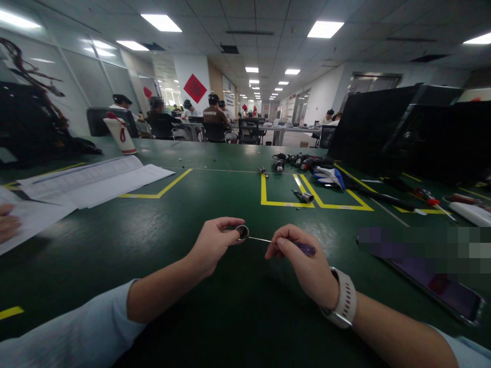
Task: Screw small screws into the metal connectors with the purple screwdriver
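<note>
One broad green table carries everything within reach; its far edge lies well beyond both hands. Toward its left side are spread white papers, and toward its right side lies a phone, well apart from the work.

Both hands are over the near half of the table, nearer its near edge than its far one. The right hand is closed around the purple handle of a thin tool, whose slim metal shaft points left. That shaft looks stiff and light; the handle is probably hard and easy to grip, and it is the sound place to hold, as the shaft offers the fingers little.

Farther off, inside yellow tape, lies a stemmed metal part.

Smallest is a round metal piece, held up just left of the shaft, its hollow end showing. The left hand has it pinched between thumb and fingers. It should be rigid, light enough for that pinch, and perhaps slippery if its wall is smooth; the outer wall seems the best hold, leaving the opening free. Whether the shaft's tip enters the opening or only meets the rim, I cannot tell.
</note>
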A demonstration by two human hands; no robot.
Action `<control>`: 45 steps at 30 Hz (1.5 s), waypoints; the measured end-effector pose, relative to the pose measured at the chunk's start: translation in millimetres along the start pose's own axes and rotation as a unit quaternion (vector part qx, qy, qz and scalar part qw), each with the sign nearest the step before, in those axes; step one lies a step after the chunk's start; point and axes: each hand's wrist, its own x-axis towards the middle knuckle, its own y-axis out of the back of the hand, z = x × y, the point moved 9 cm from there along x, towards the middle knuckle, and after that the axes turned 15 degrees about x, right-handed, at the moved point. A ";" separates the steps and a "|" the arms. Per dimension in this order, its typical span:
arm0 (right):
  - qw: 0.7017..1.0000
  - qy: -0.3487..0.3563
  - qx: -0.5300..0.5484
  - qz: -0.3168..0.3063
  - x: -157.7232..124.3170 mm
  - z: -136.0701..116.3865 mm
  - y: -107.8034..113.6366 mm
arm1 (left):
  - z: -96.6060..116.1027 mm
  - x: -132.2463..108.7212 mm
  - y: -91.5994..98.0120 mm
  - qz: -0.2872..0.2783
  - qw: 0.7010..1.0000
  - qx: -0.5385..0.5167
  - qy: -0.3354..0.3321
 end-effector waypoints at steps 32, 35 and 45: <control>0.982 0.087 -0.161 -0.051 -6.7 -17.3 -20.0 | 8.8 -6.1 -9.0 0.003 0.999 -0.001 -0.044; 0.980 0.090 -0.172 -0.054 -6.6 -16.4 -21.6 | 8.1 -5.6 -9.6 0.003 0.999 -0.003 -0.042; 0.976 0.128 -0.170 -0.044 -13.5 -23.0 -19.5 | 0.8 1.5 -7.5 0.015 0.999 -0.001 -0.042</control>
